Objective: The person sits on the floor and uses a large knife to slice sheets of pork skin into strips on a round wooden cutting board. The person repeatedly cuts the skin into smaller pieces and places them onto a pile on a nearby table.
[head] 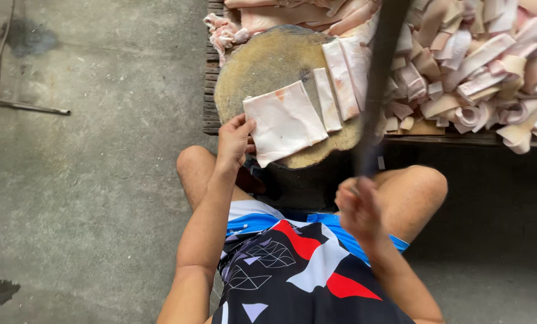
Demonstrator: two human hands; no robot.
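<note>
My left hand [234, 141] grips the near left edge of a pale slab of pork skin [283, 122] lying on a round wooden chopping block [262, 66]. My right hand [358, 209] is closed on the handle of a long dark cleaver [379, 72], raised and blurred over the block's right side. Three cut strips of skin [340, 81] lie on the block to the right of the slab.
A big heap of cut pork skin pieces [478, 66] covers a wooden pallet [211, 90] behind and right of the block. Bare concrete floor [88, 180] spreads to the left, with a thin metal rod [22, 107] on it. My knees sit under the block.
</note>
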